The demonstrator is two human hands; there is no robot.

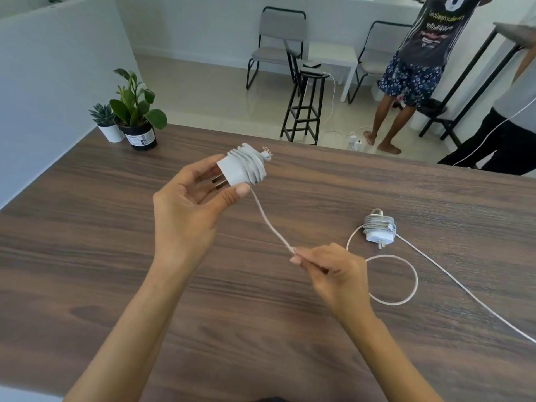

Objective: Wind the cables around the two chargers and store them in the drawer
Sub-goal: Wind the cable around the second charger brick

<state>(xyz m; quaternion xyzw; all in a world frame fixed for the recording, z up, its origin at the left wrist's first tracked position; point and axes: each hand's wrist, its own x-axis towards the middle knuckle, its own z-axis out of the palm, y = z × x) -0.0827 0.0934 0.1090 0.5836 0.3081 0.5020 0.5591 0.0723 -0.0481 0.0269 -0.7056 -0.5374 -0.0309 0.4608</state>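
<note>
Two chargers are seen, both white and both with cable wound round them. One charger [242, 169] is held above the table [87, 256] by the left hand [188, 204], whose fingers and thumb are curled round the plug end, the two prongs pointing toward the palm. Many turns of cable [272, 224] are already wrapped round its far half, and a free length runs down toward 5 o'clock to the right hand [327, 271], where it is pinched between thumb and curled fingers. Past that hand the cable is laid in one loose loop on the table at 3 o'clock of the hand.

A second charger [380, 229] is lying on the table at 2 o'clock of the right hand, apart from it, with its prongs toward the near edge. A second cable [464, 288] is wound round it; one end is looped beside it and a long tail is stretched toward 4 o'clock, off the right edge of view.

Two pots are stood at the table's far left corner, at 10 o'clock of the left hand: a black pot [140, 137] holding one broad-leaved plant and a white pot [111, 133] holding one small succulent, just beside each other.

Beyond the table two chairs [278, 44], one stool [307, 105] and two standing persons [417, 59] are visible.
</note>
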